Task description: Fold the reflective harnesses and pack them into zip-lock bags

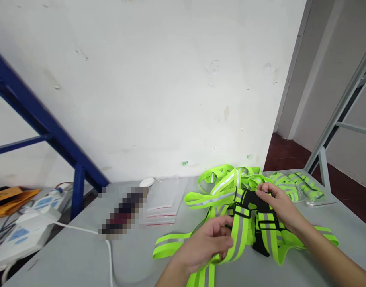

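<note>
My left fingers (221, 221) gripped a lime strap (240, 242). My right fingers (268, 187) pinched black fabric (251, 198) near the table's (137, 257) back edge.

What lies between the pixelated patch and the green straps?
Flat, clear plastic bags with red lines lie between the pixelated patch and the green straps, in the head view.

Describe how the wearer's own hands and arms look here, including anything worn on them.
The left hand and right hand are both ungloved. No sleeve shows on the visible part of the left forearm or the right forearm, and neither wrist shows a watch or bracelet. Some fingers are partly hidden, so rings can't be fully ruled out.
</note>
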A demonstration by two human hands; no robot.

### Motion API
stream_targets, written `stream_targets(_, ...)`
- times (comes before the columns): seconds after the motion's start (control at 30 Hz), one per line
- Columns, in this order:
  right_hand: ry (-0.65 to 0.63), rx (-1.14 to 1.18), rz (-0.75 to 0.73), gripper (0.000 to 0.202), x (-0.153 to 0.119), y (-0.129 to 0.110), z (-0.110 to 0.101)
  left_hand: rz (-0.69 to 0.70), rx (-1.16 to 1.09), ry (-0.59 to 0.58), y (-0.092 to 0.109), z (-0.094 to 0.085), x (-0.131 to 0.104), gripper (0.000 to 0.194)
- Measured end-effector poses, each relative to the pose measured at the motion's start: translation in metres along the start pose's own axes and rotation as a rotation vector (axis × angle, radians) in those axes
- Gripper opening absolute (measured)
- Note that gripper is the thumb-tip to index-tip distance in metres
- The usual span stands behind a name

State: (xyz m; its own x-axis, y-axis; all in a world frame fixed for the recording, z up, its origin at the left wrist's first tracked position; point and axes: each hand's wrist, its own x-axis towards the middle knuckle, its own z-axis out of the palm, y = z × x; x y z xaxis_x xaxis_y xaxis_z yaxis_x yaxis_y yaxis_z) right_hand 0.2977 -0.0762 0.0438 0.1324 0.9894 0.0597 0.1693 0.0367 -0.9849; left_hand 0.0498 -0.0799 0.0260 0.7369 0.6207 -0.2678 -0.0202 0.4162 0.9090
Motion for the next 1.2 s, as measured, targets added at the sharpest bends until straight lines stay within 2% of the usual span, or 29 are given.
stream_targets(0.07,0.003,-0.051,-0.007,0.037,0.006,-0.001,0.0,-0.037,-0.015,-0.11,0.0,-0.001,-0.008,0.051)
stream_targets(0.17,0.034,-0.093,-0.032,0.036,0.017,-0.001,0.001,-0.019,0.264,-0.241,0.008,0.003,-0.02,0.038)
stream_targets(0.23,0.073,-0.139,-0.082,0.037,0.027,0.0,-0.001,0.084,0.431,-0.263,0.015,0.002,-0.027,0.03)
stream_targets(0.27,0.094,-0.169,-0.106,0.038,0.033,0.0,-0.003,0.141,0.442,-0.265,0.017,-0.002,-0.03,0.03)
stream_targets(0.33,0.148,-0.227,-0.132,0.04,0.046,0.0,-0.011,0.237,0.328,-0.235,0.02,-0.014,-0.039,0.033)
stream_targets(0.43,0.246,-0.265,-0.108,0.042,0.067,0.0,-0.026,0.316,0.147,-0.066,0.022,-0.039,-0.054,0.035)
stream_targets(0.53,0.319,-0.278,-0.084,0.045,0.085,0.0,-0.042,0.372,0.131,0.093,0.031,-0.057,-0.065,0.037)
stream_targets(0.63,0.322,-0.316,-0.066,0.047,0.095,0.001,-0.049,0.555,0.133,0.228,0.052,-0.06,-0.066,0.039)
stream_targets(0.77,0.251,-0.409,-0.054,0.044,0.101,0.009,-0.043,0.921,-0.035,0.559,0.088,-0.056,-0.052,0.044)
stream_targets(0.83,0.2,-0.457,-0.051,0.044,0.102,0.014,-0.038,1.012,-0.087,0.702,0.103,-0.056,-0.043,0.047)
stream_targets(0.9,0.159,-0.505,-0.063,0.044,0.103,0.02,-0.035,1.037,0.005,0.795,0.113,-0.059,-0.037,0.047)
stream_targets(0.97,0.132,-0.554,-0.098,0.044,0.104,0.025,-0.035,0.954,0.279,0.824,0.12,-0.064,-0.035,0.051)
stream_targets(1.0,0.116,-0.578,-0.12,0.044,0.103,0.027,-0.035,0.843,0.473,0.793,0.122,-0.066,-0.035,0.056)
stream_targets(1.1,0.022,-0.637,-0.174,0.044,0.097,0.03,-0.037,0.338,1.061,0.603,0.126,-0.068,-0.027,0.066)
stream_targets(1.13,-0.023,-0.651,-0.191,0.043,0.094,0.029,-0.036,0.212,1.197,0.583,0.126,-0.067,-0.02,0.067)
stream_targets(1.2,-0.11,-0.673,-0.232,0.042,0.086,0.023,-0.033,0.112,1.348,0.614,0.125,-0.062,-0.001,0.067)
